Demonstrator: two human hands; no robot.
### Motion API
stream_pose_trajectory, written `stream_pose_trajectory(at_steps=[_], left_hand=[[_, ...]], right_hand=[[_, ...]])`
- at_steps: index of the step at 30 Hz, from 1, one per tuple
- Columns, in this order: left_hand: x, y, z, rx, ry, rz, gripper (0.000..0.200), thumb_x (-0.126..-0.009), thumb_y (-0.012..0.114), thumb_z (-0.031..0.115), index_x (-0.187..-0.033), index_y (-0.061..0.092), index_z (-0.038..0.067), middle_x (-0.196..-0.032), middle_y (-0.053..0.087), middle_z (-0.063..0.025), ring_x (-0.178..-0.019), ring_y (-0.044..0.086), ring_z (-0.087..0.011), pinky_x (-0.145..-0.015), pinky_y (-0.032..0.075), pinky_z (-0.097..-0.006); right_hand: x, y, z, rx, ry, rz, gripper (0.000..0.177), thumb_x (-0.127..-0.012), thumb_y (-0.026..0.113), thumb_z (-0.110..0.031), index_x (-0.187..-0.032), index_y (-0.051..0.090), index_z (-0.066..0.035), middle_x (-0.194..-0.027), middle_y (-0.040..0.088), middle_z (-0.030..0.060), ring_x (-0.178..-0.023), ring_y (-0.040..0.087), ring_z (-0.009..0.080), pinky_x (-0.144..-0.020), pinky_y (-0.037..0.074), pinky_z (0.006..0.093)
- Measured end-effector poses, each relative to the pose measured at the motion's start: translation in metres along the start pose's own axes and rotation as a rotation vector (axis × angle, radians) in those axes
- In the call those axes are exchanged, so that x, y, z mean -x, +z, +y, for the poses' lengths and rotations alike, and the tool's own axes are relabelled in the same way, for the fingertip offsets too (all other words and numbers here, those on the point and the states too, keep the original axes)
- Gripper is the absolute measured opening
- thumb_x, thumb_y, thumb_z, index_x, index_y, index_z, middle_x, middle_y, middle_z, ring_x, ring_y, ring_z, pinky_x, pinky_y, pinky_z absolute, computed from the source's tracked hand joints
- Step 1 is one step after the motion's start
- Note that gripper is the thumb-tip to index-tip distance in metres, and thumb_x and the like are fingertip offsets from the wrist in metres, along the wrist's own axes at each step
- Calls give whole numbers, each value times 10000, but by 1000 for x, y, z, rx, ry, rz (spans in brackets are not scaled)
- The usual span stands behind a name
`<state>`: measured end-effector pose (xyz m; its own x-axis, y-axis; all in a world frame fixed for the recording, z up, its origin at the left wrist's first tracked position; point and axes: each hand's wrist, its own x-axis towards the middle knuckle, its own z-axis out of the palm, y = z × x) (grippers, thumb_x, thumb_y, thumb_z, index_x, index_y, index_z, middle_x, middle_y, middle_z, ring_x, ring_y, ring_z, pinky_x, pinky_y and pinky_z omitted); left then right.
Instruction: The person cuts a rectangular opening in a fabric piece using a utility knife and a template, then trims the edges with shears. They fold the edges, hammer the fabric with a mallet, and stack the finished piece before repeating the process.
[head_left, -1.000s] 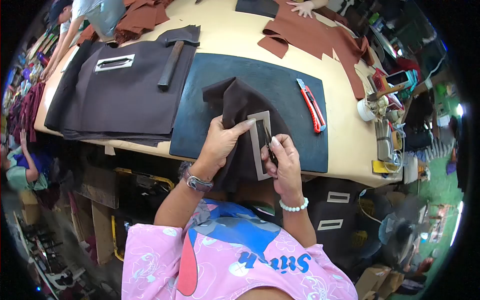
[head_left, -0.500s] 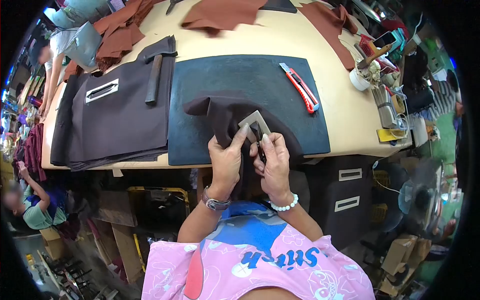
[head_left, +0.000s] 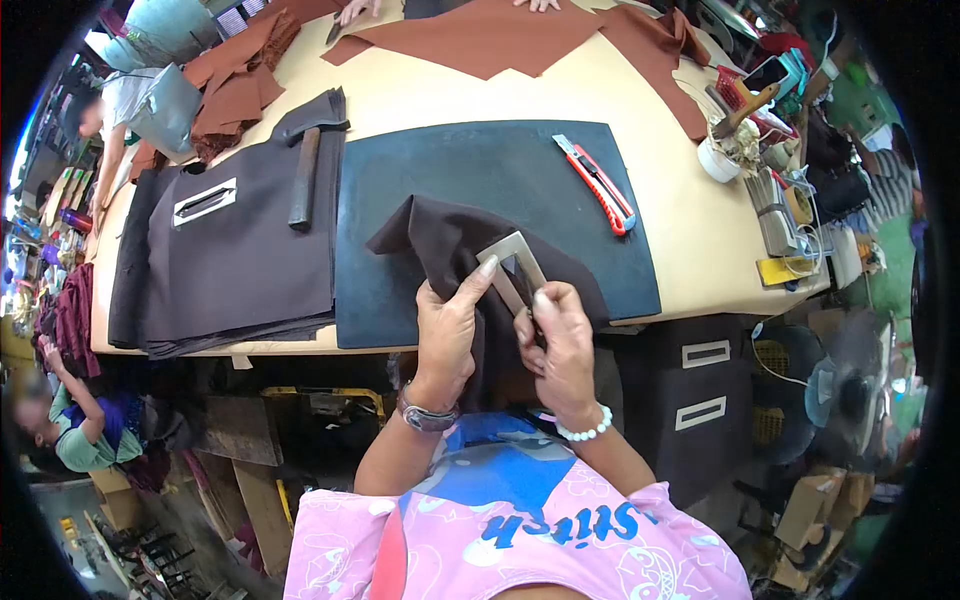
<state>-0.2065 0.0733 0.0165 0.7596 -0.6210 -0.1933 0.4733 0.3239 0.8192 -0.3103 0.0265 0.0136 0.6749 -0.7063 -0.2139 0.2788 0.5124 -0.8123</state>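
Observation:
A dark brown sheet of material, soft and folded, lies over the near edge of the dark cutting mat and hangs down toward my lap. Set in it is a pale rectangular frame with a long opening, tilted up between my hands. My left hand is closed on the material, its thumb pressing the frame's left side. Closed at the frame's lower right end, my right hand has fingers curled around something dark, mostly hidden. A red and white utility knife lies at the mat's right.
Left of the mat, a hammer rests on stacked brown pieces; the top one has a similar frame. Reddish-brown pieces lie at the far side, near another person's hands. A white pot stands right.
My right hand has drawn down and right from the frame, uncovering more of its opening. The reddish-brown piece at the far side has been spread wider, and another person's hands now show there.

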Motion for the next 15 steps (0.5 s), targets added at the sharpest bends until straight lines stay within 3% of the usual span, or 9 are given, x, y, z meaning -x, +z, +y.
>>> stream_pose_trajectory(at_steps=[1, 3, 4, 7, 8, 11, 15], left_hand=[[-3, 0, 1, -24, 1, 29, 105, -840, 639, 92, -923, 619, 30, -809, 634, -35, -694, 589, -103, -645, 474, -244], [-4, -2, 12, -32, -24, -54, 133, -838, 641, 97, -949, 626, 25, -843, 642, -32, -743, 593, -102, -697, 475, -245], [-4, -2, 15, -33, -39, -99, 148, -837, 642, 100, -962, 630, 23, -860, 646, -30, -768, 596, -102, -723, 475, -245], [-3, -3, 21, -63, -29, -180, 151, -842, 631, 86, -973, 631, 10, -876, 653, -38, -773, 601, -101, -715, 480, -248], [-3, -3, 21, -74, -23, -206, 152, -842, 629, 80, -976, 631, 8, -884, 654, -39, -779, 602, -99, -717, 480, -248], [0, -8, 23, -111, -11, -267, 154, -842, 626, 64, -983, 631, 5, -906, 657, -43, -796, 606, -96, -723, 483, -249], [2, -16, 26, -112, -19, -319, 161, -836, 629, 53, -992, 633, 12, -927, 659, -44, -810, 612, -101, -736, 488, -247]], right_hand=[[1, -7, -3, -17, -40, -36, 192, -913, 539, -206, -1032, 427, -106, -671, 504, -4, -477, 373, 18, -407, 281, 152], [-4, -11, -4, 376, -406, -34, 271, -883, 591, -198, -1079, 441, -86, -690, 553, -1, -517, 446, 25, -448, 348, 166], [-4, -14, -19, 724, -520, -38, 334, -806, 662, -138, -1088, 505, -55, -679, 595, 20, -535, 529, 75, -483, 416, 217], [-24, -18, -35, 1179, -972, -151, 347, -725, 690, -118, -1044, 575, -46, -651, 602, 39, -526, 565, 141, -500, 444, 259], [-27, -15, -41, 1223, -1031, -217, 375, -669, 677, -85, -1038, 612, -67, -659, 572, 43, -545, 578, 190, -505, 455, 288], [-36, -10, -51, 1467, -1217, -325, 328, -678, 652, -60, -1003, 615, -83, -661, 544, 23, -578, 585, 171, -496, 450, 280], [-42, 3, -57, 1413, -1210, -328, 232, -656, 644, -40, -881, 614, -93, -748, 541, 17, -614, 595, 174, -514, 460, 304]])
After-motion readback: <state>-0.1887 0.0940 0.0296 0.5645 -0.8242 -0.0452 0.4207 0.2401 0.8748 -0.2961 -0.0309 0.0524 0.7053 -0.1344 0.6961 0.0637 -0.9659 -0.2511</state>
